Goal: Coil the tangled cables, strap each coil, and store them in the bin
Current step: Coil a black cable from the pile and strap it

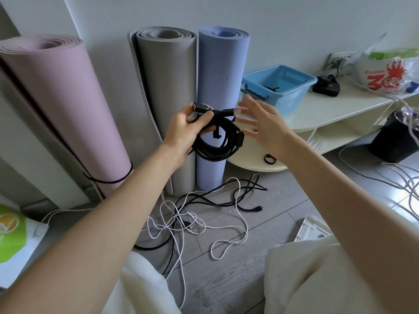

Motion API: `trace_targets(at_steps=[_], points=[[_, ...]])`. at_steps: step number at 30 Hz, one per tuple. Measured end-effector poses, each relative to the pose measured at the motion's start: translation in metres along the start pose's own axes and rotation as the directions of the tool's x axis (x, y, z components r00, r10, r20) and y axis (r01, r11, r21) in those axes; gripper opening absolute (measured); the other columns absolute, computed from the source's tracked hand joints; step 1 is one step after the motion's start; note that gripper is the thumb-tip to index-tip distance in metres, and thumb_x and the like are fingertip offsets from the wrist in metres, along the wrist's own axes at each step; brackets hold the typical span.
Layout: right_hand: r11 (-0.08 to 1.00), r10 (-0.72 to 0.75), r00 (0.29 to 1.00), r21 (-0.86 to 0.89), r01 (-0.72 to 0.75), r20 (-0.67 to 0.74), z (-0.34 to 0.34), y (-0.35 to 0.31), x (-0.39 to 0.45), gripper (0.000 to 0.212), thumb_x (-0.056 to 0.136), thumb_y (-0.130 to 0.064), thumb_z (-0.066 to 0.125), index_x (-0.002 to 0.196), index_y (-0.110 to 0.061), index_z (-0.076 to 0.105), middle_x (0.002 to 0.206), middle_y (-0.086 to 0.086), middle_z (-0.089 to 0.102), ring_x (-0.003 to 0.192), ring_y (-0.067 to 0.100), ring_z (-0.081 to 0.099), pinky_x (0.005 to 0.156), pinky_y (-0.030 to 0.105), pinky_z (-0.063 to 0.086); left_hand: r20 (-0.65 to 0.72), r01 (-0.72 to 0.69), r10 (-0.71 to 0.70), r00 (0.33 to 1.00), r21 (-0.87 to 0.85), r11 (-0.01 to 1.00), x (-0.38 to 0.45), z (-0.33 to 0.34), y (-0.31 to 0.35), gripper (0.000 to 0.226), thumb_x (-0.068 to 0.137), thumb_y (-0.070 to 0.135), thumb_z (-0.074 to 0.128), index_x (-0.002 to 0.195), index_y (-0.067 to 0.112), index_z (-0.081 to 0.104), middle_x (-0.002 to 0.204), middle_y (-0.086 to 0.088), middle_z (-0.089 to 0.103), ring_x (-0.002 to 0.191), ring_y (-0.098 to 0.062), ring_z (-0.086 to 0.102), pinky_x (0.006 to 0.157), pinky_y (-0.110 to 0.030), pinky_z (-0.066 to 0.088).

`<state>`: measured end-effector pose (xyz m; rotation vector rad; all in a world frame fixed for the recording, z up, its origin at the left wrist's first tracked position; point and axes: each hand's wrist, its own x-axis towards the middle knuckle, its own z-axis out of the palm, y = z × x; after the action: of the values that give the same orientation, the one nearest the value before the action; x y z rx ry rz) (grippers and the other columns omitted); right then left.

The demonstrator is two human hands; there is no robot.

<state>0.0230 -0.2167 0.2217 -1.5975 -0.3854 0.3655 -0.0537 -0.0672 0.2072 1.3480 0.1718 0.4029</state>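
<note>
Left hand (pixel 183 130) grip curls round the strapped black coil (pixel 217 141), held left of the bin (pixel 278 85). Right hand (pixel 260 123), fingers spread, holds nothing. Best carried level, lowered flat into the bin.

Single head-worn wide-angle view — looking forward and down, close over the hands, floor beyond
</note>
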Motion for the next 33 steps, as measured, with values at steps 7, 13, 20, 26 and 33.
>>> trace_targets(at_steps=[7,13,20,26,33], points=[[0.346,-0.411,0.851,-0.808,0.477,0.326,0.022,0.008,-0.010,0.033,0.069,-0.034,0.076,0.094,-0.016,0.065,0.122,0.003,0.044,0.118,0.025,0.031,0.090,0.031,0.025,-0.091,0.003,0.009,0.996,0.137,0.990,0.002,0.000,-0.007,0.012,0.091,0.005,0.057,0.084,0.015,0.055,0.084,-0.005,0.066,0.063,-0.008,0.067,0.072,-0.025,0.056],[0.226,-0.509,0.770,-0.803,0.551,0.385,0.027,0.008,-0.008,0.008,0.074,-0.015,0.074,0.072,-0.009,0.070,0.118,0.008,0.053,0.116,0.031,0.040,0.087,0.034,0.028,-0.103,0.012,0.008,0.995,0.193,0.981,0.002,0.001,-0.009,0.012,0.091,0.007,0.057,0.083,0.015,0.056,0.084,-0.007,0.065,0.067,-0.016,0.066,0.074,-0.027,0.055],[0.267,-0.586,0.711,-0.735,0.623,0.390,0.029,0.010,-0.011,0.002,0.084,-0.002,0.059,0.084,-0.001,0.060,0.109,0.022,0.049,0.093,0.033,0.053,0.077,0.039,0.046,-0.088,0.012,0.020,0.996,0.353,0.935,0.007,-0.001,-0.012,0.007,0.091,0.008,0.057,0.096,0.005,0.056,0.077,-0.010,0.062,0.060,-0.013,0.061,0.067,-0.021,0.051],[0.742,-0.354,0.933,-0.589,0.321,0.063,0.027,0.010,-0.009,0.006,0.089,-0.009,0.056,0.085,-0.005,0.056,0.089,0.012,0.065,0.077,0.020,0.063,0.065,0.020,0.050,-0.024,0.112,-0.110,0.994,0.320,0.941,0.004,0.001,-0.014,0.012,0.091,0.009,0.057,0.083,0.017,0.054,0.074,-0.006,0.059,0.065,-0.016,0.054,0.066,-0.021,0.047],[0.998,0.048,0.999,-0.046,-0.049,-0.008,0.024,0.014,-0.003,0.024,0.087,0.002,0.057,0.068,-0.010,0.047,0.071,0.010,0.057,0.071,0.025,0.060,0.070,0.030,0.048,0.032,0.089,-0.104,0.994,0.320,0.943,0.002,0.004,-0.020,0.015,0.089,0.008,0.061,0.082,0.021,0.058,0.085,-0.007,0.063,0.079,-0.021,0.059,0.086,-0.037,0.051]])
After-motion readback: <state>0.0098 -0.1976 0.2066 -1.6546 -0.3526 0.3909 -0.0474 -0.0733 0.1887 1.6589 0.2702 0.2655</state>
